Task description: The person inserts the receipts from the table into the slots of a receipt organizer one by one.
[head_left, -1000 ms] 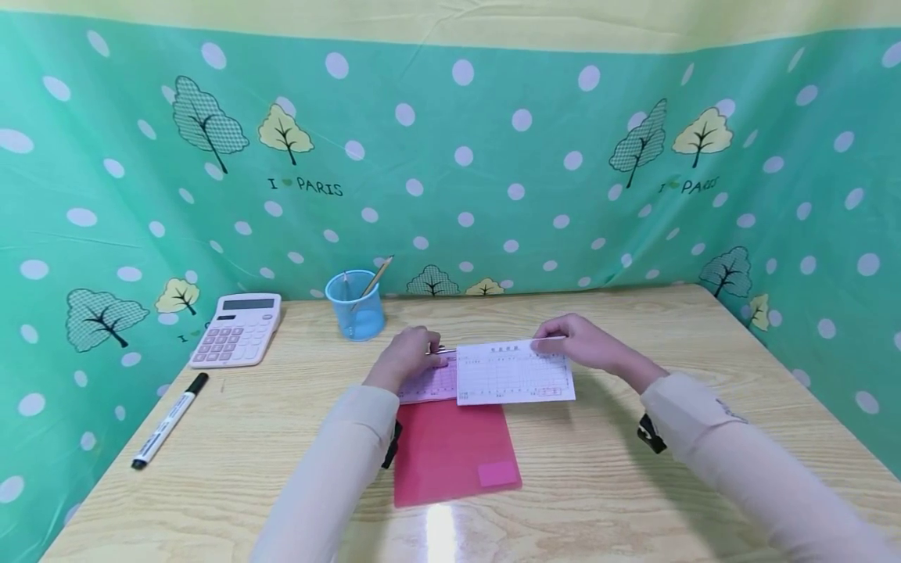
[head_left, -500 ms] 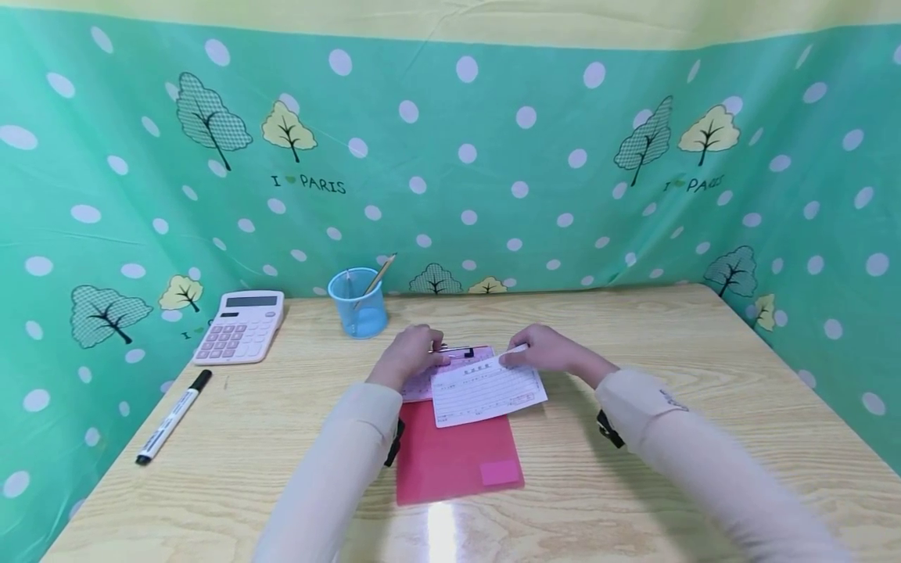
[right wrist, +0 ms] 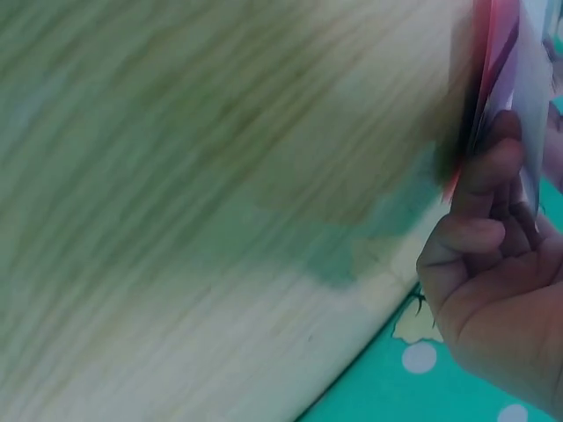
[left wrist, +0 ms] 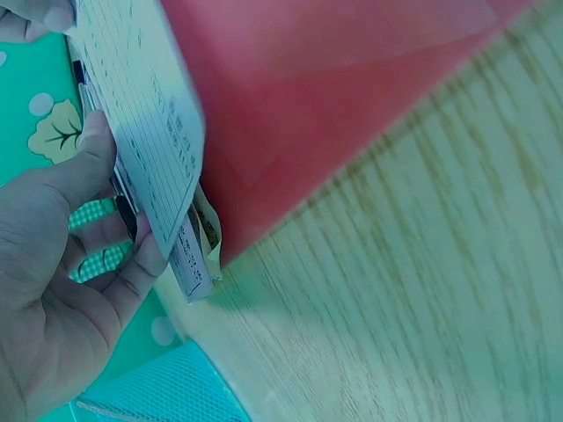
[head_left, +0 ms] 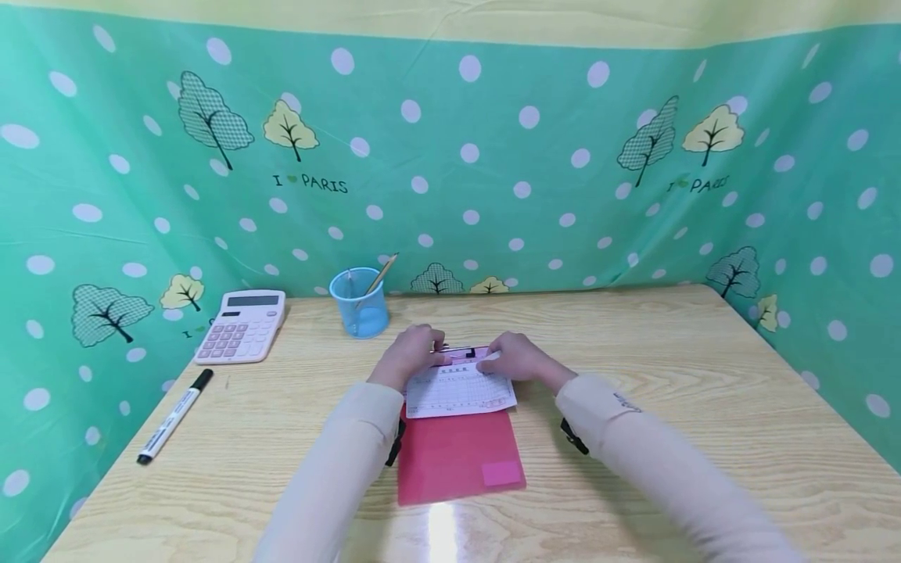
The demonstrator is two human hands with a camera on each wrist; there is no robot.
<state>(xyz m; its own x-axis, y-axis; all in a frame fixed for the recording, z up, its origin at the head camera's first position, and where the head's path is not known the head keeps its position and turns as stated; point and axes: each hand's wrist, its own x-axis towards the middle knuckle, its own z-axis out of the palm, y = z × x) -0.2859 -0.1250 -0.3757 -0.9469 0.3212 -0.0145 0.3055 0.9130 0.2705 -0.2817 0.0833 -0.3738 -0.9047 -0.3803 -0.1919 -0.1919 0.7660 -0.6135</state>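
Observation:
A red folder [head_left: 457, 457] lies on the table in the head view, with a metal clip [head_left: 461, 350] along its far edge. My left hand [head_left: 408, 357] pinches this clip, thumb on one side and fingers on the other in the left wrist view. Over the folder's upper part lies a white printed form [head_left: 461, 393], its top edge close to the clip. My right hand [head_left: 519, 357] pinches the form near its top right corner. Pink printed paper [head_left: 484, 352] shows beneath the form, mostly covered. In the right wrist view the right hand [right wrist: 493, 272] has curled fingers.
Left of the folder lie a black-capped marker [head_left: 174, 418] and a pink-and-white calculator [head_left: 241, 328]. A blue mesh pen cup [head_left: 360, 309] with a pencil [head_left: 380, 275] stands behind the left hand. A green patterned curtain [head_left: 436, 219] encloses the table's back and sides.
My right hand has moved left with the white form, first tilting it and then levelling it over the pink paper near the clip. The left hand stays at the clip.

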